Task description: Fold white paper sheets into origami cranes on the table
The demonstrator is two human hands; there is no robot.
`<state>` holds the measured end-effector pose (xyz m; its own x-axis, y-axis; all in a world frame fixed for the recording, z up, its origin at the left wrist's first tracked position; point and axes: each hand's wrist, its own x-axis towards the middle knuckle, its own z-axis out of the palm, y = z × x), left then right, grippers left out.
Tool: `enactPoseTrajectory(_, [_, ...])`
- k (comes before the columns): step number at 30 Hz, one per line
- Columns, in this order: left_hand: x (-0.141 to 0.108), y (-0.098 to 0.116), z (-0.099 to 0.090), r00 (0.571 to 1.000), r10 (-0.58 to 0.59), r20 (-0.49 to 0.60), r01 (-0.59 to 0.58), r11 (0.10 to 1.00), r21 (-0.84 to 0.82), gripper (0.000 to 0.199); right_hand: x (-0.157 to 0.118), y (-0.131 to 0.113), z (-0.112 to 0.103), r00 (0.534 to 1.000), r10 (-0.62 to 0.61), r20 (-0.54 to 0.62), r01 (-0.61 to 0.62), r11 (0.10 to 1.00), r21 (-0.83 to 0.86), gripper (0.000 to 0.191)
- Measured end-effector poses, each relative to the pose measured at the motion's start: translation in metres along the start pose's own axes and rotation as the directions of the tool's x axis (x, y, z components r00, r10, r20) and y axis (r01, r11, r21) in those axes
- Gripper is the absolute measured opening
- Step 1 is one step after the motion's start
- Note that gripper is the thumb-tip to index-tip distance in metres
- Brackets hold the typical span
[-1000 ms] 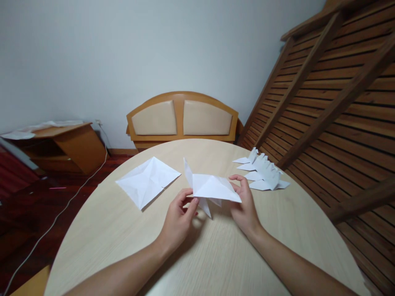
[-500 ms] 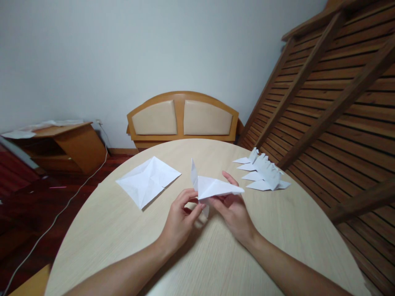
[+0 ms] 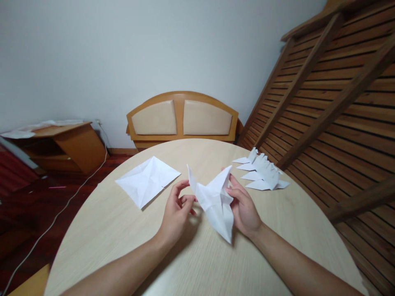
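Note:
A partly folded white paper figure (image 3: 216, 201) is above the table, its pointed flaps spread out to several sides. My right hand (image 3: 245, 207) grips it from the right, thumb on the near face and the other fingers partly hidden behind. Beside its left point is my left hand (image 3: 175, 211), fingers loosely bent and apart. Those fingertips are at the paper's left edge; whether they touch it is hard to make out. To the left lies a creased sheet of white paper (image 3: 148, 181), flat on the table.
Several folded paper birds (image 3: 262, 170) stand in an overlapping row at the right of the round wooden table (image 3: 108, 242). Behind it is a padded headboard (image 3: 182, 117). A slatted wooden frame (image 3: 333, 107) leans on the right. A low cabinet (image 3: 74, 146) and a white cable (image 3: 66, 202) are at left.
The paper figure has turned and spread, one point now facing down toward me. My right hand has shifted to its right side. My left hand has moved slightly left and loosened.

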<state>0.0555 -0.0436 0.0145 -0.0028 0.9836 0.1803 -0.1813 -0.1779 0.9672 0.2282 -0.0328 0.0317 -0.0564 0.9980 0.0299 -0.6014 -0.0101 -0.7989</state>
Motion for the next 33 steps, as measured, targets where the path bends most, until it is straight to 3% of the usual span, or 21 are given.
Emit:
enactPoseTrajectory(7, [-0.009, 0.003, -0.003, 0.982, 0.077, 0.173, -0.085, 0.996, 0.04, 0.036, 0.003, -0.007, -0.001, 0.993, 0.115, -0.005, -0.115, 0.991, -0.072, 0.083])
enactPoseTrajectory(11, [-0.006, 0.003, -0.001, 0.995, 0.036, 0.093, -0.045, 0.995, 0.092, 0.03, 0.013, 0.0, -0.009, 0.991, 0.131, 0.001, -0.127, 0.961, -0.248, 0.075])
enactPoseTrajectory(14, [-0.001, 0.0, -0.002, 1.0, 0.012, 0.028, -0.015, 0.994, 0.109, 0.026, 0.023, 0.005, -0.02, 0.99, 0.141, 0.015, -0.122, 0.901, -0.416, 0.051])
enactPoseTrajectory(16, [0.002, -0.002, -0.005, 0.999, 0.022, -0.025, -0.019, 0.992, 0.125, 0.026, 0.027, 0.005, -0.025, 1.0, 0.026, 0.001, -0.021, 0.812, -0.583, 0.033])
enactPoseTrajectory(18, [0.005, -0.004, -0.008, 0.996, 0.046, -0.08, -0.033, 0.987, 0.158, 0.024, 0.026, 0.001, -0.027, 0.974, -0.216, 0.065, 0.19, 0.632, -0.752, 0.025])
enactPoseTrajectory(20, [0.007, -0.006, -0.01, 0.99, 0.066, -0.126, -0.041, 0.981, 0.191, 0.021, 0.019, -0.004, -0.024, 0.88, -0.41, 0.239, 0.407, 0.393, -0.825, 0.022])
enactPoseTrajectory(21, [0.008, -0.006, -0.011, 0.987, 0.071, -0.144, -0.042, 0.979, 0.199, 0.02, 0.014, -0.006, -0.02, 0.827, -0.445, 0.344, 0.497, 0.295, -0.816, 0.016])
enactPoseTrajectory(22, [0.009, -0.007, -0.012, 0.985, 0.075, -0.157, -0.043, 0.979, 0.199, 0.021, 0.009, -0.008, -0.017, 0.782, -0.427, 0.455, 0.574, 0.206, -0.793, 0.012])
enactPoseTrajectory(24, [0.01, -0.008, -0.013, 0.982, 0.075, -0.173, -0.042, 0.982, 0.186, 0.022, 0.0, -0.009, -0.01, 0.693, -0.327, 0.643, 0.69, 0.042, -0.723, 0.022])
enactPoseTrajectory(26, [0.01, -0.007, -0.012, 0.982, 0.067, -0.175, -0.039, 0.986, 0.162, 0.02, -0.006, -0.007, -0.006, 0.652, -0.241, 0.719, 0.73, -0.057, -0.681, 0.027])
enactPoseTrajectory(33, [0.007, -0.004, -0.006, 0.988, 0.023, -0.154, -0.011, 0.997, 0.076, 0.018, 0.002, -0.002, -0.013, 0.642, -0.166, 0.749, 0.737, -0.134, -0.662, 0.044])
